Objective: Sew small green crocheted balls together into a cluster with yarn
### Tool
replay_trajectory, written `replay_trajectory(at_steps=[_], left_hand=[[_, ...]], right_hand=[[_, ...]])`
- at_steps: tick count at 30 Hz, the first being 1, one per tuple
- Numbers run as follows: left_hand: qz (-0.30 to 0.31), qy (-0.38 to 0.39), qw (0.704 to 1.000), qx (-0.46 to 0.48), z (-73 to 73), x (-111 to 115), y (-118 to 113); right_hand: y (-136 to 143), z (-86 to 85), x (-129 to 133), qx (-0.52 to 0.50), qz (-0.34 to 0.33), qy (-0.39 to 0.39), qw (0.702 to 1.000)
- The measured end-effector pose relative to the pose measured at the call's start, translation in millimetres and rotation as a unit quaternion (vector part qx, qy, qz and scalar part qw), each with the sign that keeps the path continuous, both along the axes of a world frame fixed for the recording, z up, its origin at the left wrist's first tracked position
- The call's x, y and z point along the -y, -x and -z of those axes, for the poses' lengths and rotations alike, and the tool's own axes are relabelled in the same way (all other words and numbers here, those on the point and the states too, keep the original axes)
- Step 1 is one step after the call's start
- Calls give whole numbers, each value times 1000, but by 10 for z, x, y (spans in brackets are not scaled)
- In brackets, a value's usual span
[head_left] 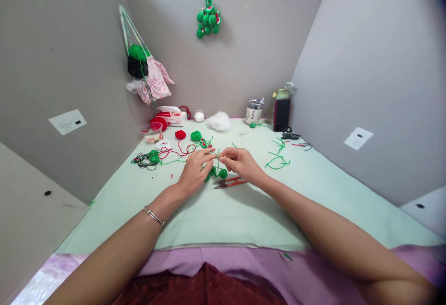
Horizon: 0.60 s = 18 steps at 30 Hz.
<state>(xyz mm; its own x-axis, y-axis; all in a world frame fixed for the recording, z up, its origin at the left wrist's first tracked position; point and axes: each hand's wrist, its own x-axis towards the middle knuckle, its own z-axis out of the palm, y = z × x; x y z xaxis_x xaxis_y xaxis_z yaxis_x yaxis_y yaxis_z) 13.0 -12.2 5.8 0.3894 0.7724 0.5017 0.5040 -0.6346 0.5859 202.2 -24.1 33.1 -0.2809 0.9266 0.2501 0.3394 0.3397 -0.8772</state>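
Near the middle of the pale green cloth (278, 202), my left hand (198, 166) holds a thin green strand of yarn between its fingers. My right hand (240, 162), thumb and forefinger pinched, grips the same green yarn (218, 161) just to the right. Small green crocheted balls (222, 173) lie under and between the hands. Partly behind the left fingers sits a green piece with red and white spots (205, 142). Orange-handled thread snips (230, 182) rest below my right hand, blades to the left.
Red (180, 134) and green yarn balls (195, 135), white stuffing (219, 122), a tissue box (172, 118) and a plastic tub (152, 133) lie behind. Green scraps (278, 161), a dark phone (282, 115) and a pen tin (254, 112) are right. A green crocheted bunch (208, 19) hangs above.
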Motion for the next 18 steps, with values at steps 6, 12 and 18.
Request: replay_trajectory(at_steps=[6, 12, 18], left_hand=[[17, 167, 968, 187, -29, -49, 11], [22, 274, 922, 272, -7, -71, -21], [37, 295, 912, 282, 5, -72, -21]], right_hand=[[10, 77, 13, 80, 48, -91, 991], [32, 118, 21, 132, 51, -140, 980], [54, 115, 48, 158, 56, -164, 972]])
